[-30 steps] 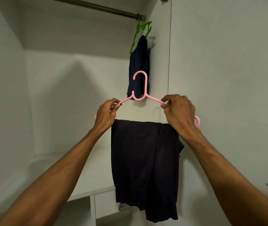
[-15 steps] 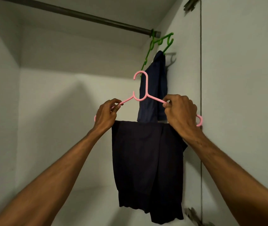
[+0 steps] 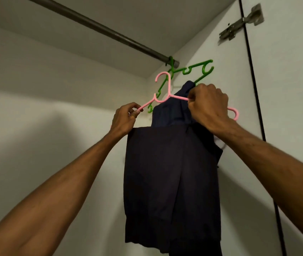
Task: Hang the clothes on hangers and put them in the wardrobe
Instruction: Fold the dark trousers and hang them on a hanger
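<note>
One dark garment (image 3: 167,111) is already hung on a green hanger (image 3: 189,70) at the far right end of the wardrobe rail (image 3: 99,27), so that part is done. A second dark garment (image 3: 171,182) is draped over the bar of a pink hanger (image 3: 167,89), but its hook is not yet on the rail; hooking it is left. The pink hanger is held up between both hands, just below the rail: left hand (image 3: 124,119) pinched shut on the left arm, right hand (image 3: 208,106) closed around the right arm.
</note>
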